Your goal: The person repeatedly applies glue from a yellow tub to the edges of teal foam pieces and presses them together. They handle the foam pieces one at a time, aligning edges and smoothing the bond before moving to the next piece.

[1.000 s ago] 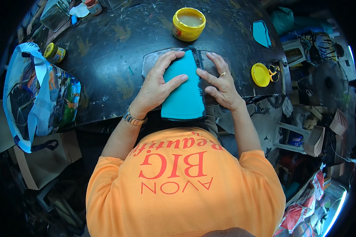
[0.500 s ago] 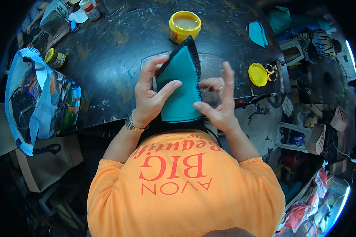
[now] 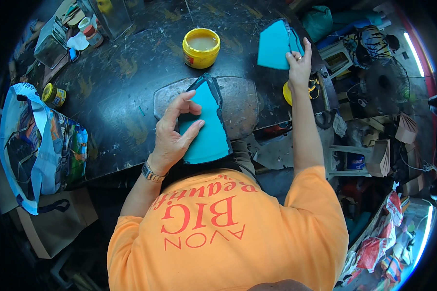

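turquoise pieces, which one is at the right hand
The far turquoise piece, right of the open yellow tub, with the right hand at its edge; the left hand is on the near one.

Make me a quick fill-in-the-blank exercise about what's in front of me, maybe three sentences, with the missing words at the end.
1. The left hand holds a teal piece, and the shirt is coloured ____.
2. The right hand, holding a second piece, wears a ____ on one finger.
3. The open tub on the dark table is coloured ____ on the outside.

Missing words: orange; ring; yellow.
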`<action>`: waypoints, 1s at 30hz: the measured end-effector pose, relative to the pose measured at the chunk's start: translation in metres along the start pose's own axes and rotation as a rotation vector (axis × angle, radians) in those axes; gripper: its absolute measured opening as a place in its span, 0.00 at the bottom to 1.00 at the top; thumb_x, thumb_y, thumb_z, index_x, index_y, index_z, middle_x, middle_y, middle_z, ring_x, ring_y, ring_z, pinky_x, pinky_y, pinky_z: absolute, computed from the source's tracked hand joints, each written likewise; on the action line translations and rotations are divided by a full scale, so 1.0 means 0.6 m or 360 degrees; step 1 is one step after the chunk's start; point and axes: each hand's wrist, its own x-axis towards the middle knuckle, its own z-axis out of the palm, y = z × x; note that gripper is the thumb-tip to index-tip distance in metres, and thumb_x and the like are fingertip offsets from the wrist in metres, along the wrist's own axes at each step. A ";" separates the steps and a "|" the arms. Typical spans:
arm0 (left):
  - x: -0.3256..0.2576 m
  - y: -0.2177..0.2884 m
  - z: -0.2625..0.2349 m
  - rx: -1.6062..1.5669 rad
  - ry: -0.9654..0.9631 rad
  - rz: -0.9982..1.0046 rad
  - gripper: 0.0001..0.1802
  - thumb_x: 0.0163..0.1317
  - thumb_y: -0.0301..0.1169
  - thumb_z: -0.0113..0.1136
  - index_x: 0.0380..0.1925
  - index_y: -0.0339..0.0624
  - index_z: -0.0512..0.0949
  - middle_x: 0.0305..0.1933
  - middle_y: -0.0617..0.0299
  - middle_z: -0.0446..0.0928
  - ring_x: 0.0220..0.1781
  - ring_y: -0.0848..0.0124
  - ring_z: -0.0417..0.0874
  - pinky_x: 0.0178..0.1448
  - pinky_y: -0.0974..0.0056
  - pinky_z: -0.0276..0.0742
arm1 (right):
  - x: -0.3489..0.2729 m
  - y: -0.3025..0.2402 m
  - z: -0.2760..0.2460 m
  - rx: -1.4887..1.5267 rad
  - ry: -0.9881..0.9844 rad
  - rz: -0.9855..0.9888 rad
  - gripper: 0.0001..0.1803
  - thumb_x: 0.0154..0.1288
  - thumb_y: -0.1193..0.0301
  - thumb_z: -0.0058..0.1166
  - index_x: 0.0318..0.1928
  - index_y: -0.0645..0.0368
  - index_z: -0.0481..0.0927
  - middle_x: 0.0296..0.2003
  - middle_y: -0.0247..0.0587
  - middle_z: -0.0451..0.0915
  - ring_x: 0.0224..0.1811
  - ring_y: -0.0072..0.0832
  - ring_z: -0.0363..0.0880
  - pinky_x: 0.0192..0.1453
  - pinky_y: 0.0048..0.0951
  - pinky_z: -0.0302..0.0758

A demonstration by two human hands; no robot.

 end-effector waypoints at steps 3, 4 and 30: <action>0.002 0.004 -0.002 0.0080 -0.0002 0.0065 0.31 0.58 0.20 0.70 0.63 0.43 0.75 0.46 0.59 0.83 0.48 0.69 0.84 0.58 0.63 0.78 | 0.097 0.082 -0.030 -0.0377 0.0188 0.0147 0.44 0.62 0.85 0.57 0.77 0.52 0.57 0.38 0.37 0.75 0.41 0.21 0.74 0.49 0.25 0.73; 0.003 0.005 -0.002 0.0085 -0.0004 0.0083 0.30 0.58 0.20 0.70 0.62 0.43 0.76 0.46 0.59 0.83 0.48 0.68 0.84 0.58 0.64 0.78 | 0.121 0.106 -0.036 -0.0482 0.0278 0.0242 0.44 0.61 0.85 0.58 0.77 0.51 0.57 0.38 0.38 0.76 0.41 0.23 0.75 0.50 0.26 0.74; -0.002 0.023 0.001 0.0013 0.0034 -0.0018 0.21 0.58 0.22 0.70 0.53 0.44 0.82 0.57 0.56 0.76 0.52 0.63 0.83 0.60 0.60 0.77 | 0.168 0.131 0.007 -0.1851 0.0167 -0.0147 0.44 0.61 0.63 0.67 0.75 0.43 0.59 0.59 0.57 0.75 0.60 0.54 0.76 0.61 0.52 0.75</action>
